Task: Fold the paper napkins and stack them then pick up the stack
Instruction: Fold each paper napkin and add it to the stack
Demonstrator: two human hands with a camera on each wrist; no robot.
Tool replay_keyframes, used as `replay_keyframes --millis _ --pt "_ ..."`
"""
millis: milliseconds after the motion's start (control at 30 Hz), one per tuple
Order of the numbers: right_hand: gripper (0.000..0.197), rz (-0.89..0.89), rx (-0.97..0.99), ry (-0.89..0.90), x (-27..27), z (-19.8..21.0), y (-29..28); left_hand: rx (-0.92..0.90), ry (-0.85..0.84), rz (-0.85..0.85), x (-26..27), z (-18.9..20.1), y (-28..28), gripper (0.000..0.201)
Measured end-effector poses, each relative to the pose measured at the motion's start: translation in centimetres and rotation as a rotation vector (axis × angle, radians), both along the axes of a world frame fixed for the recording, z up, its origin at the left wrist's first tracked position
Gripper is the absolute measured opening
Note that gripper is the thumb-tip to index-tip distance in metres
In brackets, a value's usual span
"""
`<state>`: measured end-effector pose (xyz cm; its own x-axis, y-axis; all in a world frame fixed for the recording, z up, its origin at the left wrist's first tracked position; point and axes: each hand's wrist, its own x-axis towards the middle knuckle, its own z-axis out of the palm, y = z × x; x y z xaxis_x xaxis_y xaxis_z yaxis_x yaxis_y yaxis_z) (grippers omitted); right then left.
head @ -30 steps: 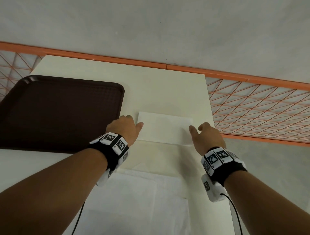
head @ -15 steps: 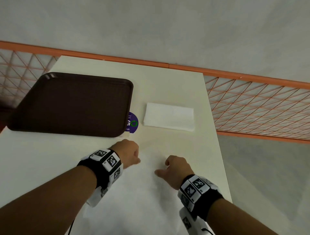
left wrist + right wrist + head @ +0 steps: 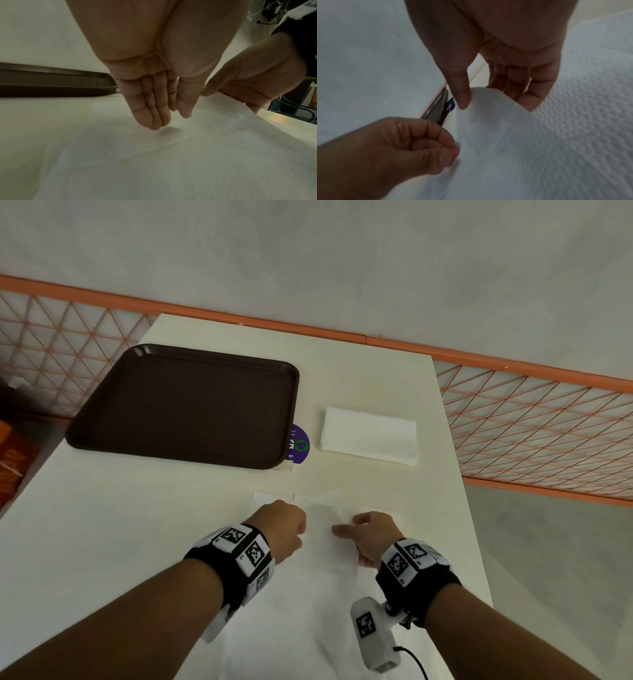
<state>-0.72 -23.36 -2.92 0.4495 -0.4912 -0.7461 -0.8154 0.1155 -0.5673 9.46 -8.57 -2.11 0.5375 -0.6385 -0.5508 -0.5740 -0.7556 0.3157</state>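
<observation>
Pale cream counter carries a dark brown rectangular plastic tray far left and, right of it, one folded white paper napkin, long axis running left-right, well ahead of both my hands. Directly beneath them lies the flat white embossed paper napkin, unfolded. Right hand grip: thumb and fingers pinch its raised far edge. Left hand grip: fingers loosely bent, tips meeting the sheet beside that lift. Judgement: next fold runs toward me.
</observation>
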Motion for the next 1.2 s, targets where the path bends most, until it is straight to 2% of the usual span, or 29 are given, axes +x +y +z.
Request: replay_keyframes --millis 100,200,267,367,433,533,600,733,867,933,1067,1200 --pt "0.036 0.006 0.168 -0.061 -0.5 0.8 0.1 -0.055 0.022 0.031 0.0 -0.1 0.7 0.025" --pt "0.024 0.116 0.139 -0.097 -0.9 1.3 0.0 -0.152 0.055 0.122 0.2 -0.3 1.4 0.025" --pt "0.009 0.216 0.066 -0.126 -1.1 1.8 -0.3 -0.242 -0.002 0.129 0.7 -0.4 1.9 0.036" --pt "0.015 0.347 -0.021 -0.167 -1.3 2.9 -0.9 -0.316 -0.104 0.014 1.3 0.1 2.0 0.063" --pt "0.016 0.348 -0.027 -0.199 -1.5 3.7 -1.5 -0.275 -0.130 -0.057 1.8 0.9 1.3 0.070" --pt "0.027 0.294 0.003 -0.230 -2.0 4.5 -2.7 -0.174 -0.120 -0.055 2.5 1.9 0.0 0.053" --pt "0.035 0.312 -0.040 -0.231 -2.3 4.7 -3.8 -0.180 -0.108 -0.027 2.9 2.2 -0.6 0.037" --pt "0.035 0.460 -0.331 -0.195 -2.7 4.7 -6.0 -0.186 -0.091 -0.018 2.7 2.7 -2.0 0.022" --pt "0.015 0.564 -0.609 -0.106 -2.8 4.7 -7.3 -0.216 -0.180 -0.073 2.3 2.9 -3.1 0.023" --pt "0.010 0.573 -0.652 -0.108 -3.0 4.5 -7.6 -0.206 -0.220 -0.123 2.3 2.9 -3.4 0.027" --pt "0.005 0.708 -0.707 -0.071 -3.6 4.1 -7.6 -0.128 -0.267 -0.236 1.7 3.1 -4.0 0.034" --pt "0.013 0.846 -0.727 -0.027 -4.2 3.5 -6.8 -0.092 -0.178 -0.290 0.5 2.8 -3.8 0.032"
